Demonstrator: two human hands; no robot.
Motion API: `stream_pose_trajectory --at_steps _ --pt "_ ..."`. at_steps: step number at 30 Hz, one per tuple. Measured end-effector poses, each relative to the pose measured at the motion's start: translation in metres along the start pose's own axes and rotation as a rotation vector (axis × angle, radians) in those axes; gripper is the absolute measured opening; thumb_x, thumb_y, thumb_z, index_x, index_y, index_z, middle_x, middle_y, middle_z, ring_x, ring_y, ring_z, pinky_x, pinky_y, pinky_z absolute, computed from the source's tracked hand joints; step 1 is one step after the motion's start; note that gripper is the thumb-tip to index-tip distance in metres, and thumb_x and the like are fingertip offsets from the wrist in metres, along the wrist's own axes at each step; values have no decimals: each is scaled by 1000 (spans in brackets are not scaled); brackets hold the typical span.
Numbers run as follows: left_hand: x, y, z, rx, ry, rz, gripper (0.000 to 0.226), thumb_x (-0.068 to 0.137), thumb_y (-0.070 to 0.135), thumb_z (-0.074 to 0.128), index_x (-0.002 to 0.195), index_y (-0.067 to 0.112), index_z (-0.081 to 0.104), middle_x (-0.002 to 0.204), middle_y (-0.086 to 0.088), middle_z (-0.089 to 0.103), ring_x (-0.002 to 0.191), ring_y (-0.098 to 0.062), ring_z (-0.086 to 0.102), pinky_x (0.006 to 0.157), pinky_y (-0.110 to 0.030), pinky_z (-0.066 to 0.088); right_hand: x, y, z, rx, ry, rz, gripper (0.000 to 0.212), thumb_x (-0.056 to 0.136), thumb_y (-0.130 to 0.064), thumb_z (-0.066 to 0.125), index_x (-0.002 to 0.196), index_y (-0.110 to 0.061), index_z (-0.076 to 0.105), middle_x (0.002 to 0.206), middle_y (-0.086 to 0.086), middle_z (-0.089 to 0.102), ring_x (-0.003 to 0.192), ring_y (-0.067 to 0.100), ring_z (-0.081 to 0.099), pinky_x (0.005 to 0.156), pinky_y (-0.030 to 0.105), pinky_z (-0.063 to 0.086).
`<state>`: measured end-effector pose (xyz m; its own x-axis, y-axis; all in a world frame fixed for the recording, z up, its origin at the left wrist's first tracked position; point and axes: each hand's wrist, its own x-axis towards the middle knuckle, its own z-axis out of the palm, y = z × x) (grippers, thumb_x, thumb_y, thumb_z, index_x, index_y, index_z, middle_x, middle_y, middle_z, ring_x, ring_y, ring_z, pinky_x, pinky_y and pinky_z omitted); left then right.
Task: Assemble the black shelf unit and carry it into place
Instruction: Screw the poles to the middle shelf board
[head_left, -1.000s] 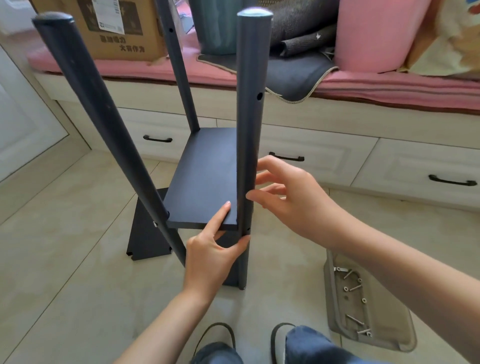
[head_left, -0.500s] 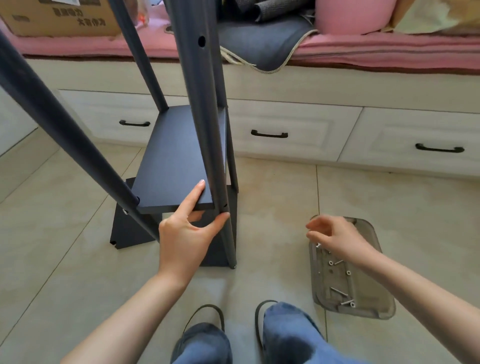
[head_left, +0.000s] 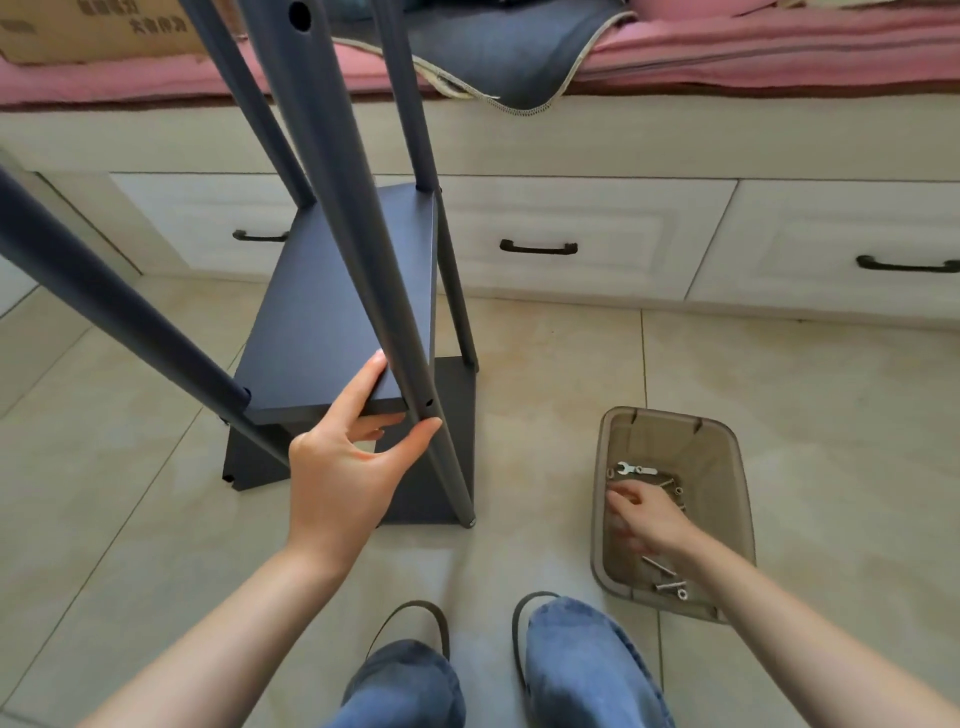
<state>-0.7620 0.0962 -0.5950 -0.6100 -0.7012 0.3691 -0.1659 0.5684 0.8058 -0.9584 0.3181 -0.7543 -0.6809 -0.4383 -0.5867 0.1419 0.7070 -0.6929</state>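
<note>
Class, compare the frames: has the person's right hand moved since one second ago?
Yes. The right hand left the front post and went down to the right, into the tray on the floor.

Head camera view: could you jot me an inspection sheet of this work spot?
Surface: beige tiled floor.
Job's things: black shelf unit standing, four poles; screws and a small wrench in a translucent tray.
Clutter: nothing seen.
Hands: left hand holds the shelf board's front corner beside a pole; right hand reaches into the tray, grasp unclear.
Cables: nothing seen.
Surroundings: white drawers, pink cushion, cardboard box.
</note>
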Motion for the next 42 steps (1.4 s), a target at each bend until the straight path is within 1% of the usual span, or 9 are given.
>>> stream_pose_trajectory --at_steps 5,9,12,22,25,31,35,38,42 --pt "0 -2 0 -16 -6 4 75 73 45 77 141 26 55 99 17 75 90 3 71 76 -8 52 10 -19 24 -81 -65 -69 32 98 -18 56 129 -14 60 118 11 67 91 25 70 73 31 53" --pt "0 -2 1 -30 4 -8 73 72 49 77 139 34 54 95 18 75 90 2 72 74 -7 51 20 -26 40 -145 -107 -113 32 97 -11 58 128 -15 63 124 10 65 104 22 64 84 29 51" --pt "0 -2 1 -24 8 -6 73 72 51 76 139 36 53 95 15 75 90 1 72 75 -8 51 30 -26 48 -254 12 -77 28 95 -10 58 122 -10 67 125 12 66 119 26 60 100 33 46" --pt "0 -9 1 -42 3 -1 74 74 47 79 142 28 55 100 11 77 89 -6 74 73 -11 54 47 -11 68 -512 152 -4 37 98 -1 34 133 -2 48 131 24 50 119 39 53 98 40 43" --pt "0 -11 2 -67 -1 -11 74 75 47 79 142 30 55 93 14 77 86 -6 74 75 -13 56 49 -11 68 -560 154 -4 33 97 -3 40 128 -1 53 131 22 50 118 39 54 99 41 45" --pt "0 -10 1 -77 -20 -50 75 74 47 78 143 27 55 86 18 76 81 -4 74 83 -19 58 29 -35 54 -244 257 -109 8 97 -17 56 95 -9 58 98 14 67 87 29 63 69 33 47" --pt "1 -6 -1 -19 -37 -63 73 74 44 80 141 32 54 84 13 77 81 -3 74 89 -33 60 -12 -64 39 77 323 -174 2 93 -15 61 91 -14 61 84 5 69 77 18 67 70 36 56" --pt "2 -3 -4 73 -43 -71 73 76 42 81 143 33 54 81 9 76 79 -5 73 88 -38 59 -58 -103 33 379 250 -281 5 93 -13 63 89 -14 66 78 5 73 69 12 66 62 24 51" --pt "3 3 -11 249 -85 -62 72 82 51 75 147 39 47 77 8 74 78 -16 71 78 -42 59 -123 -155 35 417 90 -521 8 94 -17 64 91 -12 68 71 1 71 58 3 61 53 15 47"
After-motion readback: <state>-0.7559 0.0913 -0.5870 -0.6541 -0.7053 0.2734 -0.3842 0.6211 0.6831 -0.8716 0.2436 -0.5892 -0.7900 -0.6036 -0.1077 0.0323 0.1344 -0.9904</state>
